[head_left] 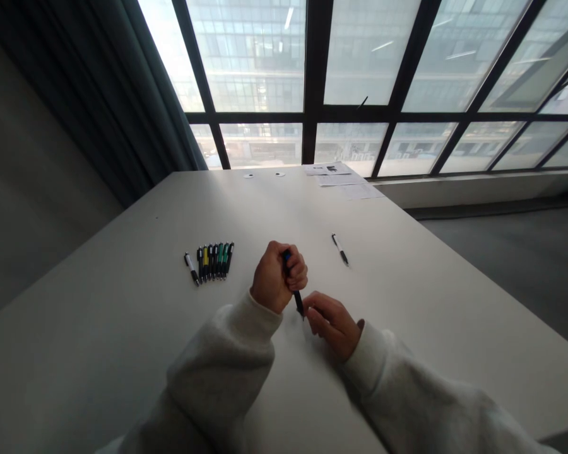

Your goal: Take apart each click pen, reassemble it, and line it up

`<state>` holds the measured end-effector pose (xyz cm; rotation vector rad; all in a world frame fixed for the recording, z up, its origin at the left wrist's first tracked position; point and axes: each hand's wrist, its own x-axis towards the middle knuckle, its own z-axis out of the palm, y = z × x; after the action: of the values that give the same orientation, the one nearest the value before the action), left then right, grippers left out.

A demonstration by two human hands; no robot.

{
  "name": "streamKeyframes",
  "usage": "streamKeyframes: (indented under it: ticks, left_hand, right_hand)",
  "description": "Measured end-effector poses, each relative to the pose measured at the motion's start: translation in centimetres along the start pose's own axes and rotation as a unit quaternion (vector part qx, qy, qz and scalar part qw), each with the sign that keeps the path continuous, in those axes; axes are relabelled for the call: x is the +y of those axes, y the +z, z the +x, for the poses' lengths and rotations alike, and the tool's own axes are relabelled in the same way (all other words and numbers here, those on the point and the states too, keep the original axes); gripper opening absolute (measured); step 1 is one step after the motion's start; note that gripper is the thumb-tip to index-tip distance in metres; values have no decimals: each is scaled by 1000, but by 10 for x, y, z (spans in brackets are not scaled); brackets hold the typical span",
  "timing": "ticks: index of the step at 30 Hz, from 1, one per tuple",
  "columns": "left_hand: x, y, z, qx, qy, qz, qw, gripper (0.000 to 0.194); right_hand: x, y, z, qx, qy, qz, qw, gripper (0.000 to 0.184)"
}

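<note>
Across the white worktop [99, 328], a tight row of slim black, yellow and green plastic pens [211, 261] is lying just left of the hands. The left hand [274, 277] is clenching a dark blue-topped pen [297, 301] nearly upright, while the right hand [331, 325] is curling beside its lower end, its grip unclear. Farther right, a white-and-black pen [340, 249] is lying alone; any printing is too small to read.

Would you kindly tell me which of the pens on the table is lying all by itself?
The white pen with a black tip, lying alone past the right hand, unlike the tight row of pens further left.
</note>
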<state>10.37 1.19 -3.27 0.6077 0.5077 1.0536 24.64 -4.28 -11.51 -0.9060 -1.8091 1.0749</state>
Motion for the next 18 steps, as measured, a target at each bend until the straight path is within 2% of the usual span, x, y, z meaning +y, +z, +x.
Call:
streamKeyframes:
  ticks: [6,10,14,17,18]
  left_hand:
    - [-6,0,3,14,30,-6,999,43]
    - [-10,-6,8,51,29,-22,998,41]
    - [-23,-20,20,141,34,-18,989,29]
    - [-41,-38,31,243,33,39,969,19]
    - [-47,-45,34,258,33,43,965,14]
  right_hand:
    - [3,-1,0,46,-9,-34,998,24]
    - [6,-1,1,53,-8,-74,996,24]
    - [13,-4,4,41,-10,-184,982,37]
    - [23,-12,11,34,-7,-290,956,37]
    - [26,-16,13,36,8,-327,944,36]
